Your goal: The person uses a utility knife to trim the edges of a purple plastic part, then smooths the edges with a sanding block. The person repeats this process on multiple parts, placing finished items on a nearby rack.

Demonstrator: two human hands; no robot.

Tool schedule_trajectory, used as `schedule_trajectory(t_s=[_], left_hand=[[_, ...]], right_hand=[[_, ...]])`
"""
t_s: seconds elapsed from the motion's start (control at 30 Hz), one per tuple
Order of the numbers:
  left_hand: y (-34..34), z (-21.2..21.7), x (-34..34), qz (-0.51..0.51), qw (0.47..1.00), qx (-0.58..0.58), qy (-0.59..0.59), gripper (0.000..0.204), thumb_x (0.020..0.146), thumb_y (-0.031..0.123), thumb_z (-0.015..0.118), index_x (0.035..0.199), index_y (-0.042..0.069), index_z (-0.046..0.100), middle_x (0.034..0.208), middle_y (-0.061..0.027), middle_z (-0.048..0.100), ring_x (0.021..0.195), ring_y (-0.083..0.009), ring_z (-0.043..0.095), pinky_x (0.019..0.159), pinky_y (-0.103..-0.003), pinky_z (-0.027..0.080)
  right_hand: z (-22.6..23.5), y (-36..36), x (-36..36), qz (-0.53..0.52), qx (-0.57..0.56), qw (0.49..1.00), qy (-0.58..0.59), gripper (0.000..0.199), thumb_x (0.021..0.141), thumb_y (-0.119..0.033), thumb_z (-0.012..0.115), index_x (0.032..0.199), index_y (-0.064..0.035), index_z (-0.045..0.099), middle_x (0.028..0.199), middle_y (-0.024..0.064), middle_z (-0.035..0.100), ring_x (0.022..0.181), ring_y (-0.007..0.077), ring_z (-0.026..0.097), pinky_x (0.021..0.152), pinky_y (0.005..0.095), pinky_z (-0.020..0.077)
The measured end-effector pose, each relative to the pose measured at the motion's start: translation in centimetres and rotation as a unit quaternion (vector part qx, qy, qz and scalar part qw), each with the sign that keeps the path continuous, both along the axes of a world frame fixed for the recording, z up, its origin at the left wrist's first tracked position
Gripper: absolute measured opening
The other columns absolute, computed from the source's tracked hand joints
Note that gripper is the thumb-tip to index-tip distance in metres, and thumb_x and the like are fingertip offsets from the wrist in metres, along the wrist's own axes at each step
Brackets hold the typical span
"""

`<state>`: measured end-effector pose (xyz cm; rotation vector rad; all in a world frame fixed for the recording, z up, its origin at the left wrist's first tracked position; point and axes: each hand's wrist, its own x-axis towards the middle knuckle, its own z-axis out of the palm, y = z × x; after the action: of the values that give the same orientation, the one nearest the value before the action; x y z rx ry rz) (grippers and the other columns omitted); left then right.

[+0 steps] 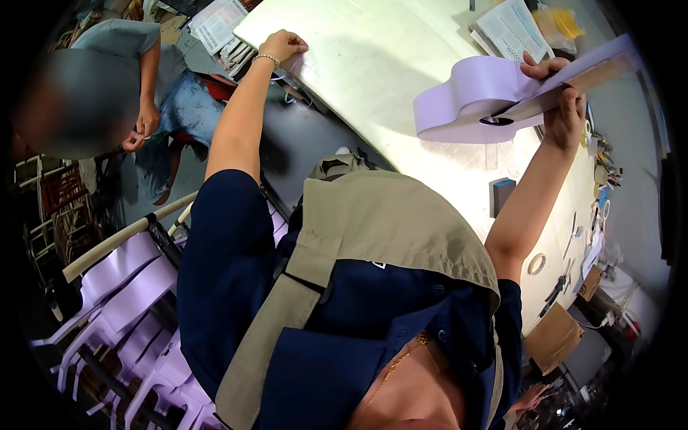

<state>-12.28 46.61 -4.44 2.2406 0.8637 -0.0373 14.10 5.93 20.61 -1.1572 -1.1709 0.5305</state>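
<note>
A lilac ukulele body with its neck is held up over the right part of the pale worktable. My right hand wraps round the neck, close to where it joins the body. Its round sound hole faces me, and a bare brown strip runs along the neck. Far to the left, my left hand is at the table's edge with fingers pinched together. A thin purplish strip shows just under those fingertips, but what they grip is too small to make out.
A dark block with a blue top and a tape roll lie on the table, with tools along its right edge. Papers lie at the back. Lilac ukulele bodies fill a rack at lower left. A co-worker sits at left.
</note>
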Motion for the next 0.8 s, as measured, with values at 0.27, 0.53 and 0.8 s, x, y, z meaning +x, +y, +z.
schedule_trajectory(t_s=[0.27, 0.53, 0.8], left_hand=[[0.5, 2.2, 2.2, 0.109, 0.968, 0.169, 0.148, 0.068, 0.058, 0.051, 0.080, 0.106, 0.009, 0.058, 0.103, -0.0139, 0.063, 0.097, -0.0264, 0.061, 0.080, -0.035, 0.049], [-10.4, 20.9, 8.7, 0.045, 0.864, -0.006, -0.501, 0.019, 0.089, 0.015, 0.059, 0.098, -0.001, 0.064, 0.086, -0.0061, 0.067, 0.078, -0.0124, 0.063, 0.073, -0.023, 0.049], [-22.5, 35.2, 10.4, -0.137, 0.679, -0.071, -0.718, 0.015, 0.086, 0.004, 0.059, 0.095, -0.006, 0.065, 0.098, -0.0104, 0.062, 0.084, -0.0162, 0.066, 0.070, -0.022, 0.054]], right_hand=[[-0.2, 0.9, -1.6, -0.088, 0.019, 0.995, 0.031, 0.058, 0.082, -0.045, 0.062, 0.108, 0.0063, 0.054, 0.080, 0.0124, 0.061, 0.077, 0.0231, 0.061, 0.097, 0.0471, 0.0395], [0.7, 3.0, -6.9, -0.091, -0.007, 0.992, 0.086, 0.051, 0.082, -0.039, 0.067, 0.105, 0.0056, 0.054, 0.080, 0.0087, 0.062, 0.074, 0.0175, 0.060, 0.071, 0.0298, 0.0476], [1.3, 2.2, -9.1, -0.108, -0.009, 0.988, 0.106, 0.034, 0.089, -0.025, 0.061, 0.107, 0.0019, 0.052, 0.085, 0.0069, 0.059, 0.079, 0.0145, 0.058, 0.074, 0.0290, 0.0481]])
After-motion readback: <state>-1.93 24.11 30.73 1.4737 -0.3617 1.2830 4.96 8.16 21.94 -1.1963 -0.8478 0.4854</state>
